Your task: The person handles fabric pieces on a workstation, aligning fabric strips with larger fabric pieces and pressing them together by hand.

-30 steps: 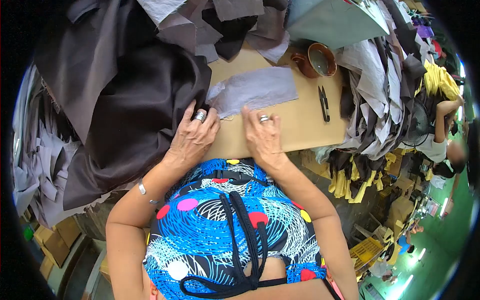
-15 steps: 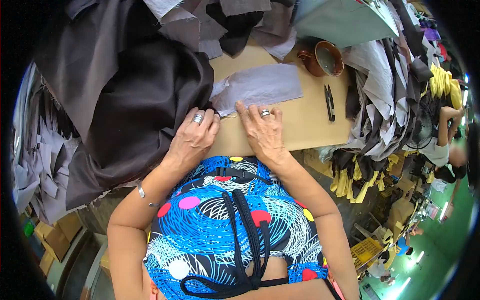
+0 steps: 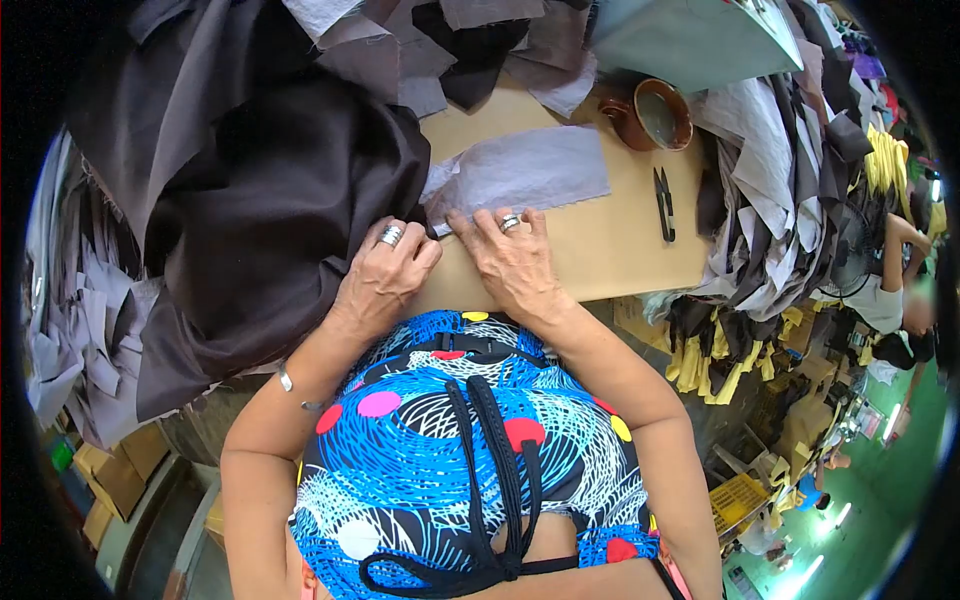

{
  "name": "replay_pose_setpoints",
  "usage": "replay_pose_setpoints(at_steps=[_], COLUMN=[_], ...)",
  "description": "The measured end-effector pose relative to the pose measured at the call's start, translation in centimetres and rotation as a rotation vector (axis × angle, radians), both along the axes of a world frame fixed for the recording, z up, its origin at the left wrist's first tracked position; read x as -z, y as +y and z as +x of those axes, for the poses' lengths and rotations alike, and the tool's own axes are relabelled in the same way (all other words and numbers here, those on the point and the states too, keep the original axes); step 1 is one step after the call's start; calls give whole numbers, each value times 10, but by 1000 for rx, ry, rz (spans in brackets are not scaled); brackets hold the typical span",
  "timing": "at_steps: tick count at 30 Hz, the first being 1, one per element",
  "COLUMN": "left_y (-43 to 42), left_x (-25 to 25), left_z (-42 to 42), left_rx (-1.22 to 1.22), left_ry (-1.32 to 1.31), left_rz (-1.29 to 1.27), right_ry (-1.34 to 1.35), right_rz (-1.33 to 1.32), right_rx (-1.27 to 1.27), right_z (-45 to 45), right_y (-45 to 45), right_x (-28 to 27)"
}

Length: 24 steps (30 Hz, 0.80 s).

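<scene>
My left hand [image 3: 388, 270] is closed at the right edge of a large heap of dark brown cloth [image 3: 270, 200], its fingertips curled on the fabric. Just to the right, a pale grey cloth strip [image 3: 530, 168] lies flat on the tan table top [image 3: 600, 250], its left end against the dark cloth. My right hand [image 3: 512, 262] rests on the strip's near edge with fingers extended. Its index fingertip presses close to the strip's lower left corner. A gap separates the two hands.
Black thread snips [image 3: 664, 207] lie right of the strip. Behind them stands a brown mug [image 3: 652, 118]. Piles of grey and dark cloth pieces [image 3: 765, 170] hang at the right, with more at the left. A person [image 3: 890, 290] is at far right.
My right hand has slid left along the strip's near edge, nearer to my left hand. My left hand has stayed about where it was.
</scene>
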State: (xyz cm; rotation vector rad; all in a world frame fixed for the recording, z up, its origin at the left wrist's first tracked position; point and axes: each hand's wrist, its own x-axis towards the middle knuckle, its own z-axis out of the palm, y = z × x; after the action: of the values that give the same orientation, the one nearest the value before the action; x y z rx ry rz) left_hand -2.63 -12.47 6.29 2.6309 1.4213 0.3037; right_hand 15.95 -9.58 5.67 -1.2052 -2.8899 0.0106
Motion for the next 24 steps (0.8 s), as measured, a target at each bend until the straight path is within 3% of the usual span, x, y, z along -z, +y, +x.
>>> replay_pose_setpoints(at_steps=[5, 24], left_y=[2, -8], left_x=[-1, 1], left_z=[1, -3], left_rx=[29, 31], left_ry=[-9, 0], left_rz=[122, 94], right_ry=[44, -13], right_rz=[49, 26], right_rx=[0, -22], right_z=[2, -8], right_y=[2, -6], right_x=[5, -4])
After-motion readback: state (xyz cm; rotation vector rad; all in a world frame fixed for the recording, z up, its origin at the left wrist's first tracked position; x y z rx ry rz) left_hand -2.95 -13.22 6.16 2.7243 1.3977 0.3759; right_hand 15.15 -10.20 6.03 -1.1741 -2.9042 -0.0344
